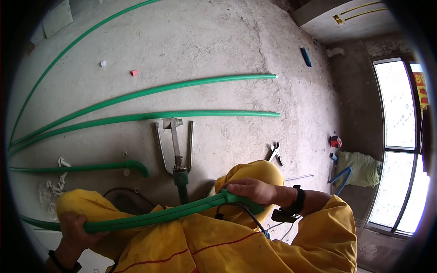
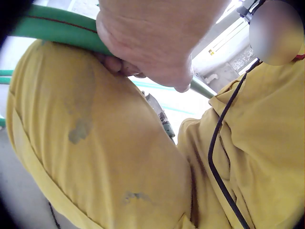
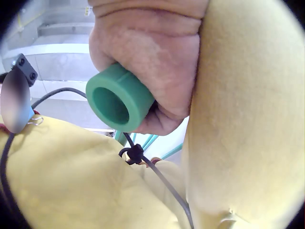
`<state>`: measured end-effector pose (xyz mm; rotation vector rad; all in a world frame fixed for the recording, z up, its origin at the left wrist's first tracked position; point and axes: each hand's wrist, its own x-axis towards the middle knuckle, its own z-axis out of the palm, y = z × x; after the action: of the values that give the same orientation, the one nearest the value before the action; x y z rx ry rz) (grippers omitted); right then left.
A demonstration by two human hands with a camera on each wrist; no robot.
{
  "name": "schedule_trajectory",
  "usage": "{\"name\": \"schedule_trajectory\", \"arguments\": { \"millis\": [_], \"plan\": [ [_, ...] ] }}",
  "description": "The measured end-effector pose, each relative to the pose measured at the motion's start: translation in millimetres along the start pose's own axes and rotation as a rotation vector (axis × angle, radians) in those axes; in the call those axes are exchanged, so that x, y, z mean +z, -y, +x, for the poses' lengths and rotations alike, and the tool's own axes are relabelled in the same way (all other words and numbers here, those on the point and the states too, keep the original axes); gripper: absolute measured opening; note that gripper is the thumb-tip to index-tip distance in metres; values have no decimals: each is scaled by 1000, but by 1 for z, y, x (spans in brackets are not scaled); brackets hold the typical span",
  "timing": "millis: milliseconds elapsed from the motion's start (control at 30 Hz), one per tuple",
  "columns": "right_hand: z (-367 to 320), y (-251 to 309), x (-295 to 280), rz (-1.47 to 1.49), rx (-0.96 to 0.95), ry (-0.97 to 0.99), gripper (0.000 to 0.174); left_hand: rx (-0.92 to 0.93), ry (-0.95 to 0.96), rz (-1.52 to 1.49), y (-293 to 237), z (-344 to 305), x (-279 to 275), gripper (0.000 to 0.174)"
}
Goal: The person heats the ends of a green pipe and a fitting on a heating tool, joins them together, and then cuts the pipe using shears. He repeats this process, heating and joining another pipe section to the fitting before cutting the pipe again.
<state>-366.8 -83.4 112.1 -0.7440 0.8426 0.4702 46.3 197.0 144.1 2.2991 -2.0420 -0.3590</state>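
A long green pipe point(image 1: 150, 218) lies across the person's lap, over the yellow work trousers. Toward its left end the left hand point(image 1: 75, 230) grips it, fingers curled round beneath; the left wrist view shows this hand point(image 2: 152, 40) above the knee. On the pipe's right end sits a green pipe elbow point(image 1: 233, 196), held by the right hand point(image 1: 255, 189). The right wrist view shows the elbow's open round socket point(image 3: 116, 100) poking out of the curled fist point(image 3: 152, 62). Just beyond the lap stands a pipe welding tool point(image 1: 180, 177) with a metal heating plate and stand legs.
Two green pipes point(image 1: 205, 113) lie across the concrete floor, and a shorter one with a bent end point(image 1: 136, 166) is at left. Pipe cutters point(image 1: 275, 154) lie beyond the right knee. A pale sack point(image 1: 359, 168) is by the window. A dark cord point(image 2: 217, 133) hangs over the clothing.
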Motion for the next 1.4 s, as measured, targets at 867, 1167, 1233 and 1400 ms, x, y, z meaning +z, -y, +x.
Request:
{"name": "schedule_trajectory", "arguments": {
  "millis": [867, 1167, 1233, 1400],
  "plan": [
    [2, -7, -1, -56, -137, -10, 42, 3, 41, -193, -5, 9, -11, 42],
    [-18, 87, -6, 263, -226, 101, 41, -47, 354, -478, -79, 139, -107, 39],
    [-21, 113, 2, 118, -348, 115, 46, 205, 104, -477, -104, 177, -88, 36],
    [-50, 116, -137, -673, -789, -508, 55, 232, 70, -536, -86, 258, -44, 42]
  ]
}}
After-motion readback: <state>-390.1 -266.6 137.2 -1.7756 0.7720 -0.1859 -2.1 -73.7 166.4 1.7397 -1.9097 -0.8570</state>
